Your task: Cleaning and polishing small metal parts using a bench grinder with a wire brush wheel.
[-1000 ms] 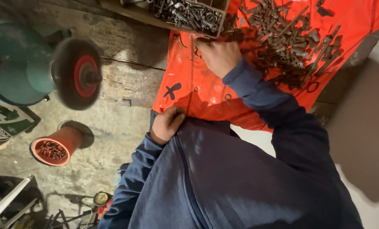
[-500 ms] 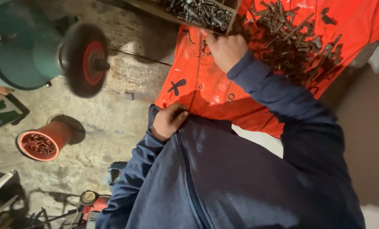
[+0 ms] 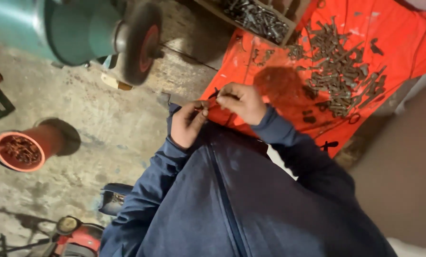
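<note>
My right hand (image 3: 244,102) pinches a small dark bolt (image 3: 215,94) at the near edge of an orange cloth (image 3: 270,81). My left hand (image 3: 186,124) is right beside it, fingertips closed on a small pale metal piece (image 3: 204,113). The two hands almost touch in front of my navy jacket (image 3: 232,200). A pile of rusty bolts (image 3: 341,71) lies on the cloth beyond my right hand. How the two small parts fit together is too small to tell.
A wooden box of bolts (image 3: 255,19) stands at the cloth's far edge. A green bench grinder with a dark wheel (image 3: 139,43) is at the upper left. A red pot of rusty pieces (image 3: 20,150) sits on the concrete floor. A red tool (image 3: 75,233) lies at the bottom left.
My right hand has come back from the far edge of the cloth near the bolt pile to meet my left hand, now holding a small bolt. My left hand has risen slightly. The view has shifted.
</note>
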